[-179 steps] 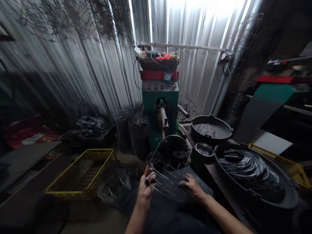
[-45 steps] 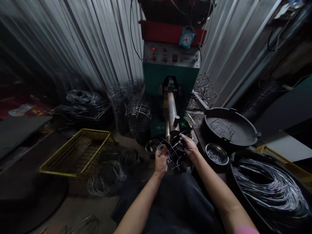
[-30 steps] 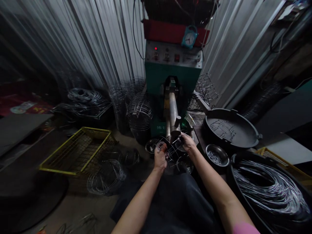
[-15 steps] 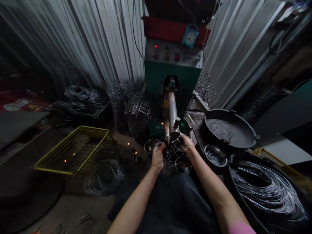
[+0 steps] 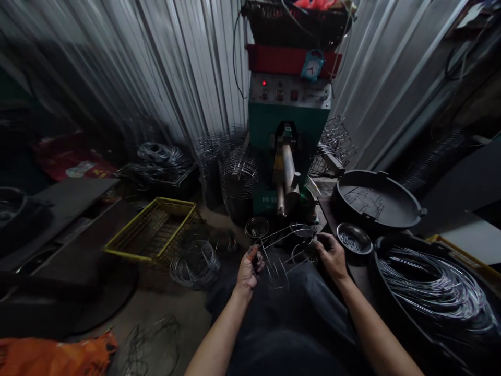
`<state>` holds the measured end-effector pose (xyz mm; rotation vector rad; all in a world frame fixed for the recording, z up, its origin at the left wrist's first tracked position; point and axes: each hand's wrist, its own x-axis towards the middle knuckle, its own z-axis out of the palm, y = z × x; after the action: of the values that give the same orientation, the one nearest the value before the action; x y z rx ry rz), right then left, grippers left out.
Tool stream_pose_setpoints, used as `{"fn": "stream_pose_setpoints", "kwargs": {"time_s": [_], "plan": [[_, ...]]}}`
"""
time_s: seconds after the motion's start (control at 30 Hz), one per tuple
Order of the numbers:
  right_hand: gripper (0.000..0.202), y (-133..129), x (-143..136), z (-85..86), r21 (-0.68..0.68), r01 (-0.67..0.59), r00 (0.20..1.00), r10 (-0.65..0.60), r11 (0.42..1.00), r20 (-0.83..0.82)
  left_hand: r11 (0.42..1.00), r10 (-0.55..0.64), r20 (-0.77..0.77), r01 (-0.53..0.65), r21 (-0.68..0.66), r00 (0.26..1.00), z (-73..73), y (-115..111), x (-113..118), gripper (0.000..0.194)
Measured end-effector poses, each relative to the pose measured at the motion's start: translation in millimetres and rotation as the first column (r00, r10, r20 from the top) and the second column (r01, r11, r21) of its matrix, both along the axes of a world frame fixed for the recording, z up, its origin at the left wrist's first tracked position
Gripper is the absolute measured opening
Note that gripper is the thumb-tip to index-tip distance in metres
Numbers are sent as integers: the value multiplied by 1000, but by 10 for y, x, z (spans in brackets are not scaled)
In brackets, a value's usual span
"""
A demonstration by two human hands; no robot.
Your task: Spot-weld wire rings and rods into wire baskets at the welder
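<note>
In front of my lap I hold a thin wire frame (image 5: 276, 236) with rounded loops joined by straight rods. My left hand (image 5: 249, 267) pinches its left end, with dark smudges on the fingers. At the opposite end, my right hand (image 5: 331, 255) has its thumb and fingers closed on the wire. The frame is below and apart from the thick metal arms (image 5: 288, 169) of a green machine (image 5: 258, 120), which look like spot-welder electrodes. Small metal bowls (image 5: 257, 226) lie beneath the arms, partly behind the frame.
To the left are a yellow basket (image 5: 151, 257), a round wire cage (image 5: 194, 263) and stacked wire coils (image 5: 160, 154). On the right stand a black pan (image 5: 407, 216), a bowl of short metal pieces (image 5: 354, 240) and a tub of wire rings (image 5: 434, 292). A corrugated wall (image 5: 188, 62) rises behind.
Both hands have brought the wire frame down and away from the machine's arms, and they are farther apart. Glowing sparks at the left have vanished. The view has shifted left.
</note>
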<state>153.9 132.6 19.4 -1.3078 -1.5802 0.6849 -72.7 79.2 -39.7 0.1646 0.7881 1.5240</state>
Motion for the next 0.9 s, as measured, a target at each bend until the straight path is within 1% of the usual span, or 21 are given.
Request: {"fn": "stream_pose_setpoints", "kwargs": {"time_s": [0.03,0.07,0.13,0.2,0.23,0.3,0.33,0.37,0.4,0.43,0.47,0.5,0.53,0.57,0.63,0.67,0.7,0.73,0.8,0.83,0.9], "plan": [[42,0,89,17,101,16,995,-26,995,92,1000,-7,59,7,9,998,28,-56,-23,30],[46,9,161,36,165,-15,985,-14,986,170,1000,-20,116,17,22,993,66,-108,-44,27],[50,21,246,82,195,-174,948,110,965,298,997,-53,202,40,69,978,148,-205,-85,19],[42,-8,254,151,221,-311,907,220,924,359,990,-80,228,51,130,970,200,-300,-137,13],[37,-42,234,196,256,-344,898,237,903,371,985,-90,214,56,161,973,205,-344,-174,13],[29,-128,162,303,352,-352,900,210,867,382,976,-139,113,117,185,984,169,-415,-275,17],[26,-171,114,360,392,-349,901,190,851,390,973,-182,23,176,146,983,139,-438,-336,23],[25,-209,60,415,417,-353,897,177,838,404,972,-219,-94,226,68,971,110,-450,-401,28],[25,-237,0,466,426,-367,887,174,827,427,972,-231,-235,232,-22,944,95,-453,-463,34],[25,-255,-63,510,424,-389,871,177,818,458,978,-208,-388,187,-91,898,101,-447,-516,38],[26,-262,-130,545,412,-419,847,185,809,498,988,-153,-540,117,-101,827,136,-434,-555,43],[28,-261,-199,573,392,-453,815,194,801,546,997,-72,-677,55,-47,733,203,-416,-575,47],[30,-252,-269,596,366,-487,778,203,793,595,998,13,-784,43,51,621,300,-391,-573,53],[33,-238,-339,615,339,-513,742,208,788,638,983,87,-855,95,157,512,422,-360,-551,58],[37,-201,-461,655,286,-534,695,220,795,685,914,168,-935,306,267,313,697,-274,-457,60],[38,-178,-508,681,258,-530,689,233,808,686,871,207,-946,393,295,251,828,-220,-399,56],[37,-152,-539,711,228,-516,696,250,826,673,836,229,-948,453,308,221,942,-160,-343,49],[37,-125,-553,744,194,-498,714,273,845,645,818,241,-943,476,324,228,1034,-98,-295,40],[36,-66,-530,809,117,-479,767,350,870,538,814,231,-925,461,354,301,1143,23,-234,28],[35,-37,-498,833,77,-481,794,397,873,461,822,216,-912,440,363,348,1162,77,-223,26],[35,12,-418,839,5,-503,830,482,864,280,839,182,-884,400,367,430,1144,171,-230,27]]}}
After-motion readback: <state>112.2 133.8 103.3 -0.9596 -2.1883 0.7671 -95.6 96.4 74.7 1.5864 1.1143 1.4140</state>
